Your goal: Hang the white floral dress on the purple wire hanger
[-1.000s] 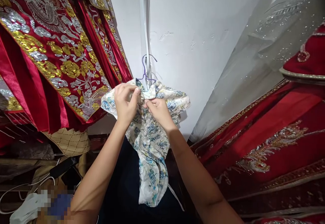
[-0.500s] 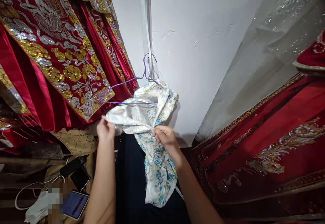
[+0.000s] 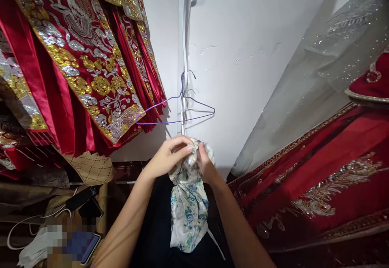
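A white garment with a blue and green floral print hangs down from my two hands, bunched at its top. My left hand pinches the gathered cloth between thumb and fingers. Close beside it, my right hand grips the other side of the same bunch, its fingers partly hidden by the fabric. Just above, a purple wire hanger hangs bare from a white strap in front of the wall. The garment is apart from the hanger.
Red embroidered costumes hang at the left. At the right is a dark red beaded gown beside sheer sparkly white fabric. A low stand at lower left holds phones, a power bank and a white cable.
The garment has come off the hanger and moved down. My hands have drawn together and bunched its top. The hanger now hangs bare.
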`<action>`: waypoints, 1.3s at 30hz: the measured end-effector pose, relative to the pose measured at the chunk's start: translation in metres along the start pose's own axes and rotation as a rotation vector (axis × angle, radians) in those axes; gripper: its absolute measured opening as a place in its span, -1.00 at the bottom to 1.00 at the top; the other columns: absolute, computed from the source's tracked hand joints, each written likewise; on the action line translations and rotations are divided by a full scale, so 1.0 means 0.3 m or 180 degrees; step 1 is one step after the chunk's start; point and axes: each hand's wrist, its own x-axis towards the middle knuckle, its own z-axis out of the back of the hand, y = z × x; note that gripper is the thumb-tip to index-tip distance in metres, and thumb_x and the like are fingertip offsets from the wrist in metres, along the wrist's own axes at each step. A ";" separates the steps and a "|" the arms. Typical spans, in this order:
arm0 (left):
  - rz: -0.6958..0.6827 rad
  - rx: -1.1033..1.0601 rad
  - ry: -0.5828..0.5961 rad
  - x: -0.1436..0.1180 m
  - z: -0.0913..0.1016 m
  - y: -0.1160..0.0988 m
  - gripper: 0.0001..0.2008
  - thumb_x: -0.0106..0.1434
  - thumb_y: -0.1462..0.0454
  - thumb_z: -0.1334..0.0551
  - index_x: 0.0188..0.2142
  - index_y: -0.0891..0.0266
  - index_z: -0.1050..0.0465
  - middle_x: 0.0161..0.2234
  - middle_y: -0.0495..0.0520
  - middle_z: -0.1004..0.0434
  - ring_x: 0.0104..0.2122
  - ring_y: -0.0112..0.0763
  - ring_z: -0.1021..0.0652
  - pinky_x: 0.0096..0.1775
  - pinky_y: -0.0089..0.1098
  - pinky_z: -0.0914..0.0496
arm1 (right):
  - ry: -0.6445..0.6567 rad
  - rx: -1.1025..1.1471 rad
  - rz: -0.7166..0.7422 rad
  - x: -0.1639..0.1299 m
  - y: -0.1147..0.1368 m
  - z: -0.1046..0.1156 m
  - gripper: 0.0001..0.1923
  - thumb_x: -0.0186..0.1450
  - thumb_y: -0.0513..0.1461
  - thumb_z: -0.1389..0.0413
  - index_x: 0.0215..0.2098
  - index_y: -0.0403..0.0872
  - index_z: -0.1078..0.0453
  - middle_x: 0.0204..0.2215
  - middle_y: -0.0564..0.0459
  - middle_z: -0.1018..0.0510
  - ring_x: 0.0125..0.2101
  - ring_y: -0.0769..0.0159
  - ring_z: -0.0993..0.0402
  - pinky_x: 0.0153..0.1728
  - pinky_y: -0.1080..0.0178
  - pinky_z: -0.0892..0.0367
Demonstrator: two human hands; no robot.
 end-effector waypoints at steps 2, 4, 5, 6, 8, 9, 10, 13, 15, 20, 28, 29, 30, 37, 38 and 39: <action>-0.0226 0.0420 0.0014 0.022 -0.014 -0.021 -0.75 0.39 0.11 -0.17 -0.19 0.19 -0.55 -0.15 0.17 -0.54 -0.07 -0.20 -0.51 0.05 -0.20 -0.37 | 0.0441 0.0588 -0.0175 0.024 0.030 -0.008 -0.17 0.31 0.35 0.28 0.06 -0.04 -0.41 -0.20 -0.12 -0.60 -0.02 0.04 -0.52 -0.07 0.08 -0.42; -0.0331 0.0662 -0.0146 0.038 -0.010 -0.009 -0.72 0.40 0.09 -0.15 -0.11 0.16 -0.55 -0.08 0.18 -0.53 0.01 -0.19 -0.48 0.13 -0.17 -0.31 | 0.0733 0.0782 -0.0365 0.034 0.068 -0.004 -0.27 0.29 0.31 0.06 0.07 -0.04 -0.40 -0.19 -0.10 -0.61 -0.08 0.06 -0.56 -0.08 0.09 -0.43; -0.0280 0.0632 -0.0177 0.043 -0.002 0.008 -0.68 0.41 0.06 -0.12 -0.03 0.13 -0.53 -0.04 0.18 -0.52 0.04 -0.19 -0.47 0.15 -0.16 -0.29 | 0.0883 0.0730 -0.0467 0.035 0.092 0.001 -0.37 0.25 0.23 -0.11 0.06 -0.03 -0.40 -0.19 -0.08 -0.61 -0.12 0.08 -0.57 -0.08 0.10 -0.44; -0.0167 0.0505 -0.0142 0.044 0.008 0.030 -0.62 0.43 0.01 -0.07 0.04 0.11 -0.49 0.00 0.18 -0.51 0.07 -0.19 -0.46 0.15 -0.16 -0.29 | 0.1035 0.0624 -0.0546 0.036 0.118 0.009 -0.43 0.19 0.09 -0.27 0.03 -0.03 -0.41 -0.20 -0.05 -0.61 -0.15 0.11 -0.57 -0.08 0.12 -0.44; 0.0216 0.0121 0.0101 0.033 0.031 0.083 -0.47 0.44 -0.09 0.08 0.08 0.11 -0.47 -0.03 0.18 -0.52 0.04 -0.18 -0.47 0.09 -0.18 -0.34 | 0.1257 0.0424 -0.0590 0.040 0.178 0.033 -0.51 0.06 -0.16 -0.40 -0.07 -0.04 -0.44 -0.25 0.00 -0.61 -0.23 0.17 -0.57 -0.11 0.15 -0.44; 0.0441 -0.0003 0.0276 0.021 0.043 0.110 -0.39 0.43 -0.14 0.14 0.02 0.14 -0.50 -0.08 0.18 -0.55 0.00 -0.17 -0.50 0.03 -0.19 -0.38 | 0.1314 0.0385 -0.0534 0.044 0.210 0.050 -0.58 0.04 -0.22 -0.39 -0.14 -0.05 -0.45 -0.29 0.01 -0.61 -0.27 0.19 -0.56 -0.14 0.16 -0.44; 0.0641 -0.0013 0.0475 0.005 0.055 0.134 -0.34 0.40 -0.18 0.15 -0.09 0.16 -0.55 -0.16 0.17 -0.57 -0.08 -0.16 -0.52 -0.05 -0.22 -0.41 | 0.1323 0.0403 -0.0433 0.049 0.242 0.070 -0.66 0.03 -0.25 -0.37 -0.22 -0.07 -0.46 -0.34 0.02 -0.60 -0.31 0.20 -0.55 -0.17 0.17 -0.44; 0.0922 0.0664 0.1088 -0.047 0.103 0.173 -0.39 0.34 -0.21 0.00 -0.41 0.21 -0.51 -0.38 0.10 -0.54 -0.35 -0.23 -0.50 -0.30 -0.33 -0.36 | 0.1046 0.0518 -0.0030 0.076 0.328 0.147 -0.75 -0.03 -0.29 -0.28 -0.35 -0.08 -0.45 -0.42 0.03 -0.57 -0.39 0.21 -0.50 -0.28 0.17 -0.44; 0.0926 0.1449 0.1248 -0.071 0.154 0.169 -0.46 0.31 -0.17 -0.10 -0.48 0.22 -0.46 -0.48 0.05 -0.50 -0.47 -0.29 -0.45 -0.40 -0.37 -0.26 | 0.0651 0.0211 0.0307 0.108 0.362 0.198 -0.70 -0.10 -0.33 -0.25 -0.35 -0.09 -0.44 -0.44 0.05 -0.56 -0.41 0.21 -0.48 -0.33 0.18 -0.41; 0.1352 0.3415 0.0960 -0.067 0.329 0.099 -0.66 0.27 0.01 -0.19 -0.49 0.17 -0.44 -0.47 0.15 -0.54 -0.48 -0.21 -0.48 -0.42 -0.35 -0.14 | -0.0516 -0.1757 0.1583 0.254 0.290 0.254 -0.80 -0.01 -0.32 -0.21 -0.36 -0.12 -0.49 -0.41 0.04 -0.57 -0.34 0.19 -0.49 -0.24 0.20 -0.35; 0.1704 0.4102 0.0669 -0.056 0.474 0.057 -0.71 0.21 0.13 -0.18 -0.59 0.16 -0.25 -0.54 0.13 -0.45 -0.50 -0.20 -0.46 -0.43 -0.30 -0.13 | -0.0435 -0.2113 0.0991 0.424 -0.017 0.245 -0.70 0.26 -0.11 -0.14 -0.14 -0.11 -0.56 -0.14 -0.08 -0.66 -0.07 0.06 -0.53 -0.01 0.11 -0.36; 0.1541 0.4115 0.0597 -0.059 0.479 0.064 -0.75 0.18 0.16 -0.21 -0.57 0.16 -0.25 -0.52 0.13 -0.46 -0.48 -0.19 -0.47 -0.41 -0.30 -0.16 | -0.0496 -0.2115 0.0976 0.421 -0.023 0.252 -0.69 0.28 -0.08 -0.13 -0.20 -0.13 -0.56 -0.22 -0.08 -0.67 -0.14 0.06 -0.55 -0.07 0.12 -0.38; 0.1350 0.4113 0.0508 -0.059 0.482 0.071 -0.78 0.15 0.19 -0.23 -0.55 0.16 -0.26 -0.49 0.13 -0.47 -0.45 -0.18 -0.47 -0.39 -0.30 -0.19 | -0.0565 -0.2107 0.0980 0.413 -0.019 0.263 -0.66 0.28 -0.05 -0.12 -0.23 -0.15 -0.57 -0.28 -0.07 -0.67 -0.20 0.07 -0.55 -0.13 0.14 -0.39; -0.0071 0.3555 -0.0589 0.047 0.432 0.054 -0.81 0.31 0.20 -0.09 -0.43 0.15 -0.18 -0.34 0.15 -0.43 -0.33 -0.20 -0.43 -0.25 -0.28 -0.28 | -0.0771 -0.2101 0.0945 0.294 0.107 0.364 -0.60 0.21 -0.02 -0.21 -0.20 -0.18 -0.59 -0.24 -0.12 -0.67 -0.24 0.06 -0.56 -0.25 0.19 -0.37; -0.0118 0.3460 -0.0599 0.078 0.422 0.048 -0.80 0.33 0.18 -0.07 -0.42 0.15 -0.18 -0.35 0.13 -0.43 -0.34 -0.22 -0.42 -0.26 -0.29 -0.28 | -0.0754 -0.2076 0.0927 0.279 0.119 0.372 -0.60 0.21 -0.02 -0.21 -0.20 -0.18 -0.59 -0.25 -0.12 -0.67 -0.25 0.06 -0.56 -0.27 0.19 -0.37; -0.0119 0.3383 -0.0578 0.111 0.414 0.044 -0.79 0.35 0.16 -0.05 -0.41 0.15 -0.20 -0.36 0.13 -0.43 -0.35 -0.23 -0.42 -0.27 -0.30 -0.28 | -0.0707 -0.2038 0.0911 0.267 0.127 0.379 -0.61 0.21 -0.02 -0.20 -0.20 -0.18 -0.59 -0.26 -0.12 -0.66 -0.26 0.07 -0.56 -0.28 0.19 -0.37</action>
